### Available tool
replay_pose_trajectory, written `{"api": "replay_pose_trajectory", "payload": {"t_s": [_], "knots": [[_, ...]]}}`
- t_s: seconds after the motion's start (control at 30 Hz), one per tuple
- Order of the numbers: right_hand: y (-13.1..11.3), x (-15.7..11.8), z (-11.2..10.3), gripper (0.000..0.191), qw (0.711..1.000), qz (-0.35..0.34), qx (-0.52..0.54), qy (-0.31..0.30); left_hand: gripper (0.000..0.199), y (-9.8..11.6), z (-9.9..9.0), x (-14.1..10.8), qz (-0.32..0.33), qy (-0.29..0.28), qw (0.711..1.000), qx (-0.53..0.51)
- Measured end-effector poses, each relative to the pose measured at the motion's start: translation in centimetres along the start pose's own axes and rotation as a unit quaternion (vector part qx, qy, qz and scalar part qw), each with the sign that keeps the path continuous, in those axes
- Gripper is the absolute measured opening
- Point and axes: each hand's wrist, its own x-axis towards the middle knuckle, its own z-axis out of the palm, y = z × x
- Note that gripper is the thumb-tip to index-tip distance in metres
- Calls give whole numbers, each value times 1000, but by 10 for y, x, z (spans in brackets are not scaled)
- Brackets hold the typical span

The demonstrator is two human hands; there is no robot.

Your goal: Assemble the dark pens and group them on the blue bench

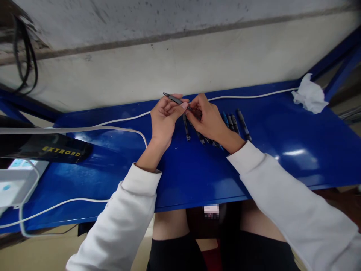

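My left hand (166, 118) is closed on a dark grey pen (173, 99), whose pointed end sticks out to the upper left. My right hand (207, 118) is beside it, its thumb and fingers pinched on a dark part at the pen's other end; whether that part is joined to the pen cannot be made out. Below and behind my right hand lie several dark pens on the blue table, partly hidden by the hand. One pen (244, 125) lies at the right end of the row, and another (186, 128) at the left end.
A white cable (248, 97) runs along the back of the blue table (191, 177). Crumpled white tissue (309, 94) sits at the back right. At the left are a black object with yellow lettering (62, 148), a white power strip (21, 184) and more white cables.
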Motion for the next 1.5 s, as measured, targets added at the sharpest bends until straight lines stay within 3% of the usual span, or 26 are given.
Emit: {"api": "replay_pose_trajectory", "payload": {"t_s": [0.27, 0.47, 0.77, 1.5], "knots": [[3, 0, 3, 25, 1000, -12, 27, 8, 38, -6, -5, 4, 56, -28, 996, 59], [2, 0, -1, 17, 1000, -23, 9, -10, 30, -7, -4, 3, 67, -18, 995, 70], [7, 2, 3, 21, 998, -36, 48, 23, 32, -5, -4, 2, 47, 3, 997, 58], [1, 4, 0, 23, 997, -52, 48, 13, 26, 1, -4, -1, 15, 14, 999, 46]]}}
